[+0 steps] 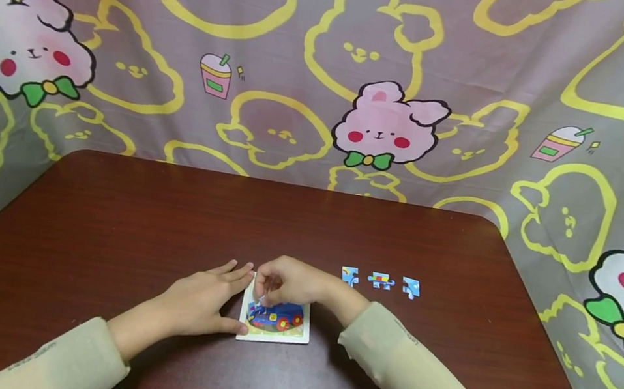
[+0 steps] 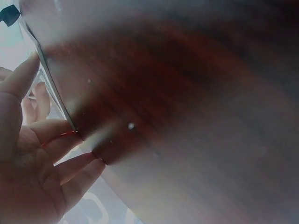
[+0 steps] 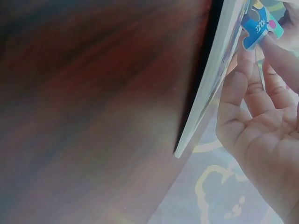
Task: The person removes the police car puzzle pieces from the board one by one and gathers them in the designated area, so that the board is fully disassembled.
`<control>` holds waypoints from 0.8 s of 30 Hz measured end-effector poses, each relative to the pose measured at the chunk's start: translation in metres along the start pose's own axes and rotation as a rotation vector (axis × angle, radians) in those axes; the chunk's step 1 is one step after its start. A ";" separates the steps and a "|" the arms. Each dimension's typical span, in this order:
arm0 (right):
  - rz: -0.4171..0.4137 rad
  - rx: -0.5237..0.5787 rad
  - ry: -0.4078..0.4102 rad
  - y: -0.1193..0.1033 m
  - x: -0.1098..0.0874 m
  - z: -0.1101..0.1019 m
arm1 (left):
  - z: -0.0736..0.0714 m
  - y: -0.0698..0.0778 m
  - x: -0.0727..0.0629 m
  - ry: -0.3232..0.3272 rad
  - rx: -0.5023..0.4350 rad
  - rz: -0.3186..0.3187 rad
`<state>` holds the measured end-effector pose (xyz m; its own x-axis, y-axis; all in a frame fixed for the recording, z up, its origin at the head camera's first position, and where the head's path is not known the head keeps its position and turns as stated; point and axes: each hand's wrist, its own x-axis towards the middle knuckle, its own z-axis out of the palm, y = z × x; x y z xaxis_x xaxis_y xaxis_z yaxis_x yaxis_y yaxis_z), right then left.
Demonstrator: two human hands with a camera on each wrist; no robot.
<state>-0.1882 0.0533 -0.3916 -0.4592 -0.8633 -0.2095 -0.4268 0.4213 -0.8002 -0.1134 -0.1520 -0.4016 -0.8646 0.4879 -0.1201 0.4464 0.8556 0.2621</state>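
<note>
A small white-framed jigsaw puzzle (image 1: 272, 340) with a blue vehicle picture lies flat on the table. My left hand (image 1: 197, 302) rests at its left side, fingers spread, the thumb touching the near left corner and a fingertip by the far left one. Over the puzzle's upper part, my right hand (image 1: 296, 282) pinches a puzzle piece. In the right wrist view that puzzle piece (image 3: 256, 31) is blue with POLICE lettering and a pink dot, held between thumb and fingers at the board's face. The right hand covers the puzzle's upper area in the head view.
Three loose puzzle pieces lie in a row right of the board: a left one (image 1: 349, 276), a middle one (image 1: 380, 281) and a right one (image 1: 411, 288). The brown table (image 1: 185, 211) meets a cartoon-printed curtain (image 1: 281, 72) at the back and sides.
</note>
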 end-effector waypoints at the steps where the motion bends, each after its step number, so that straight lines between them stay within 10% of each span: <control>1: -0.006 0.007 0.001 0.000 0.000 0.000 | 0.000 0.000 0.000 -0.001 0.002 -0.001; 24: -0.016 0.030 0.100 0.004 -0.023 -0.011 | -0.002 0.001 0.000 -0.034 -0.006 -0.009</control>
<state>-0.1882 0.0781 -0.3835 -0.5286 -0.8371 -0.1411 -0.4119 0.3982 -0.8196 -0.1134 -0.1511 -0.3992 -0.8604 0.4857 -0.1545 0.4371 0.8591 0.2663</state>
